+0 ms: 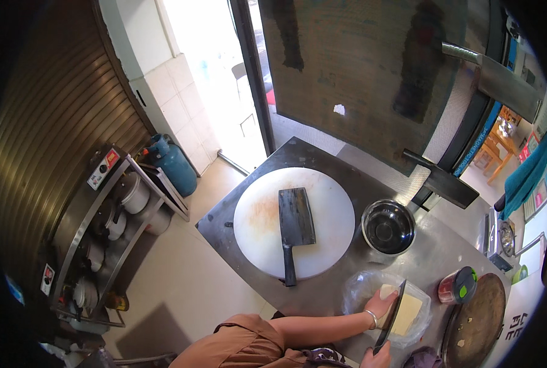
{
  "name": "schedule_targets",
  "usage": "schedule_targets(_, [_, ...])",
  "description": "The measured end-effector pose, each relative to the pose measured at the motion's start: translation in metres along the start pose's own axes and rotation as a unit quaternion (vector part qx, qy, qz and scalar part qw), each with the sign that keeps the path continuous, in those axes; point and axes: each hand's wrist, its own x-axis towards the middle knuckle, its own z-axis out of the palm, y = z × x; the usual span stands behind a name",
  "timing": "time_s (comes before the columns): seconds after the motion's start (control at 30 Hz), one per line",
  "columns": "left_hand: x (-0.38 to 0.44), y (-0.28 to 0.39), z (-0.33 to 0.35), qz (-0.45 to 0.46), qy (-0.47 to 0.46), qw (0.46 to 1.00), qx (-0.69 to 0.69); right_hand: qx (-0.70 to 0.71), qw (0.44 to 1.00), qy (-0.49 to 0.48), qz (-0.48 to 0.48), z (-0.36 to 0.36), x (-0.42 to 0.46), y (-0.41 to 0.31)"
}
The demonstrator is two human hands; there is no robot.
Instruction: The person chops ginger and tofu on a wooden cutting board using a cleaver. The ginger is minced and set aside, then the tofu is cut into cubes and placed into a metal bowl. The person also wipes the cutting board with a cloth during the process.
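A pale yellow block [406,313], perhaps tofu, lies on a clear plastic bag [357,287] on the steel table. My left hand [380,307] grips the block's left part, its thumb near a paler end piece. Held by its handle in my right hand [377,357], a dark-bladed knife [394,309] stands across the block, just right of my left fingers. Whether the edge has cut in is hidden. Beyond my hands, a cleaver [297,216] rests flat on a round white cutting board [251,239].
A steel bowl [388,227] stands right of the board. Further right are a lidded jar [455,286] and a round, dark griddle-like plate [478,313] with crumbs. Another cleaver [448,181] hangs on a magnetic rack. Pots [134,195] fill a left shelf, near a blue gas cylinder [174,168].
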Motion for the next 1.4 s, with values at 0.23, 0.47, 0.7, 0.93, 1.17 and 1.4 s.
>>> schedule_targets(0.23, [-0.02, 0.049, -0.024, -0.075, -0.174, 0.929, -0.318, -0.092, 0.995, -0.031, 0.012, -0.085, -0.034, -0.066])
schedule_targets(0.47, [0.006, 0.142, -0.066, 0.063, -0.398, 0.857, -0.322, 0.312, 0.884, 0.262, -0.23, -0.136, 0.015, -0.032])
schedule_targets(0.7, [0.047, 0.106, -0.084, 0.083, -0.39, 0.794, -0.459, 0.327, 0.931, 0.115, -0.115, -0.124, 0.073, -0.062])
schedule_targets(0.93, [0.101, 0.105, -0.072, 0.143, -0.29, 0.838, -0.44, 0.067, 0.966, 0.093, -0.233, -0.092, 0.087, -0.097])
schedule_targets(1.17, [0.128, 0.101, -0.058, 0.141, -0.252, 0.844, -0.451, -0.021, 0.957, 0.11, -0.266, -0.083, 0.114, -0.115])
schedule_targets(1.4, [0.126, 0.112, -0.052, 0.114, -0.259, 0.832, -0.478, -0.048, 0.958, 0.104, -0.262, -0.08, 0.131, -0.118])
